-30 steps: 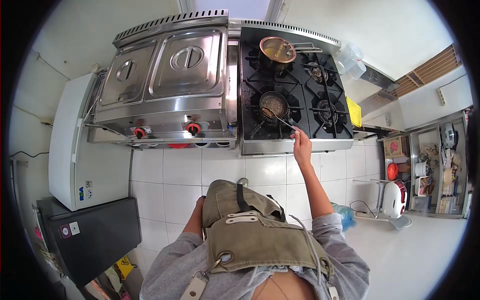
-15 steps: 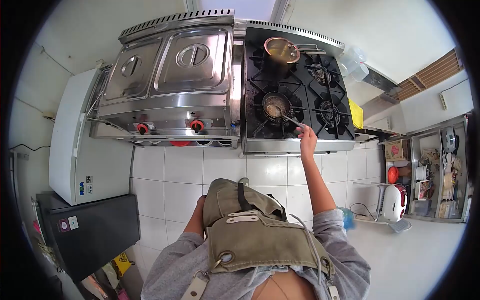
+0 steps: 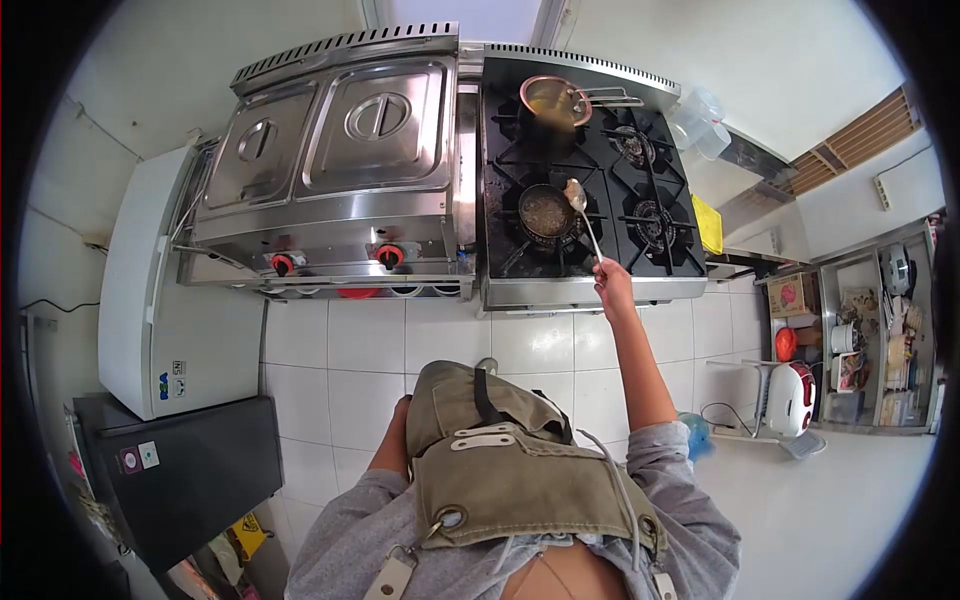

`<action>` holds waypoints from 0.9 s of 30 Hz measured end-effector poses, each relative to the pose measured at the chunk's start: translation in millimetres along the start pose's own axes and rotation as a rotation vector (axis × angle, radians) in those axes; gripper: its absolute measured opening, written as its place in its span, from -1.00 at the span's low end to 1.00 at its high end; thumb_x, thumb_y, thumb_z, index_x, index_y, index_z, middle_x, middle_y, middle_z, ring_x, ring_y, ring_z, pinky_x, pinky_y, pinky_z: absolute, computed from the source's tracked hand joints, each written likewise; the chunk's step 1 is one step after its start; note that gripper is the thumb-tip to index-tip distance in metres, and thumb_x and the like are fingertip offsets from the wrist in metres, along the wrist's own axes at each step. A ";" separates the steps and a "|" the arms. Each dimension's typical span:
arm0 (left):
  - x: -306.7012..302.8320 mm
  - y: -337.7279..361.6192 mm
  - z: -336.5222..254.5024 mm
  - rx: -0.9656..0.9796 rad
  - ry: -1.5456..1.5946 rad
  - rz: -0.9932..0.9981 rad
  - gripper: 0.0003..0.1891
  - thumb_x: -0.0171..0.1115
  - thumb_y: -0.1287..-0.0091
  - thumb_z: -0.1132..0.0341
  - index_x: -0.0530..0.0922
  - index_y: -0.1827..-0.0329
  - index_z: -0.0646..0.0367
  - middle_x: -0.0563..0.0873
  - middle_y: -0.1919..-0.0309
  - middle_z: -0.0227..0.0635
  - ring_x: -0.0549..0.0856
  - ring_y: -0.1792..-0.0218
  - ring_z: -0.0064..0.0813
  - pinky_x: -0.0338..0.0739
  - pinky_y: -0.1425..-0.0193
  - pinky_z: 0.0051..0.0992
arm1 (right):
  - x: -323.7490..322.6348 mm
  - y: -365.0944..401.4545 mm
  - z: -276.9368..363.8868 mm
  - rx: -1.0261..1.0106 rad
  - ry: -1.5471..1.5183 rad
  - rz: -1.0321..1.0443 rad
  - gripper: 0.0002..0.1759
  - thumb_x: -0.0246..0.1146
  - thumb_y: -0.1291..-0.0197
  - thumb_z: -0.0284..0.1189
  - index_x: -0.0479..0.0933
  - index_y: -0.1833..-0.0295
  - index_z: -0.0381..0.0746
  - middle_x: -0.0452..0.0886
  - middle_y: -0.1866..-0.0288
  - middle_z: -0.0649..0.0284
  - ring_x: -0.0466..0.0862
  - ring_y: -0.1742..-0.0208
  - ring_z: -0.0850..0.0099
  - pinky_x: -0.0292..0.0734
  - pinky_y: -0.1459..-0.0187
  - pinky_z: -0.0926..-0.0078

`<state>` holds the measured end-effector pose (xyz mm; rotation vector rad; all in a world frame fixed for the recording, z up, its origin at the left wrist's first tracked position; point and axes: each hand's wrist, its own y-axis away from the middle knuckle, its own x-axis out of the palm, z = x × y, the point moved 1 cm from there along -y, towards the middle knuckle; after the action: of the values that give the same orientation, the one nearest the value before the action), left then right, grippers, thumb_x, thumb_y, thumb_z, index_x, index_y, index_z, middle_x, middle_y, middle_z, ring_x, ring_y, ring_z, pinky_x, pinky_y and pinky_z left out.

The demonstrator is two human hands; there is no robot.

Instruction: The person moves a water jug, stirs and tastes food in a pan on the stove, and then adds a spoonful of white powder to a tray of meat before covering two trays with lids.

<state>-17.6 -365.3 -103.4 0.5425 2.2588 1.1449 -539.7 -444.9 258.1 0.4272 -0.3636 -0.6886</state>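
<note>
My right hand (image 3: 613, 282) grips the end of a long metal spoon (image 3: 590, 230). The spoon's bowl is at the right rim of a small dark pan (image 3: 545, 212), with a brownish piece of food (image 3: 573, 190) on it. Bubbling liquid covers the pan's bottom, and the pan sits on the front left burner. Behind it stands a pot (image 3: 553, 88) with a copper-coloured rim and yellowish liquid inside. My left hand (image 3: 403, 410) hangs low beside the olive apron (image 3: 530, 490), its fingers hidden.
The black gas stove (image 3: 500, 255) has two more burners on the right. A steel warmer (image 3: 330, 225) with two lidded wells adjoins it on the left. A yellow cloth (image 3: 708, 224) hangs at the stove's right edge. Clear plastic containers (image 3: 705, 125) stand behind.
My right hand has raised the spoon from inside the pan to its right rim, bringing up the brownish piece. The left arm has stayed in place.
</note>
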 end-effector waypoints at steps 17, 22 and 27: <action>3.0 -12.6 -4.7 0.050 0.045 0.018 -0.53 0.14 -0.04 0.06 0.54 0.09 0.24 0.59 0.10 0.00 0.57 0.04 -0.13 0.45 0.01 -0.32 | 17.1 34.3 -19.8 0.022 -0.121 0.198 -0.82 0.01 -0.27 -0.31 0.42 0.23 -0.17 0.29 0.60 0.51 0.21 0.62 0.73 0.14 0.57 0.76; 4.0 -2.6 -15.9 0.043 0.300 0.121 -0.54 0.13 -0.04 0.06 0.55 0.10 0.24 0.59 0.11 0.00 0.57 0.05 -0.12 0.45 0.02 -0.31 | 18.3 41.7 -27.0 -0.009 0.021 0.132 -0.78 0.00 -0.28 -0.31 0.45 0.21 -0.23 0.29 0.60 0.49 0.23 0.62 0.73 0.15 0.59 0.76; 2.6 -12.4 -18.5 0.071 -0.007 0.075 -0.54 0.13 -0.04 0.06 0.55 0.11 0.24 0.59 0.12 0.00 0.57 0.05 -0.12 0.45 0.02 -0.31 | 10.1 78.7 26.3 -0.407 0.165 -0.092 -0.76 0.02 -0.26 -0.32 0.44 0.37 -0.23 0.30 0.63 0.50 0.25 0.59 0.73 0.13 0.58 0.74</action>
<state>-32.6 -382.0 -105.3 0.6638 2.2974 1.1006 -502.8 -404.0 320.9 0.1117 -0.0427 -0.7902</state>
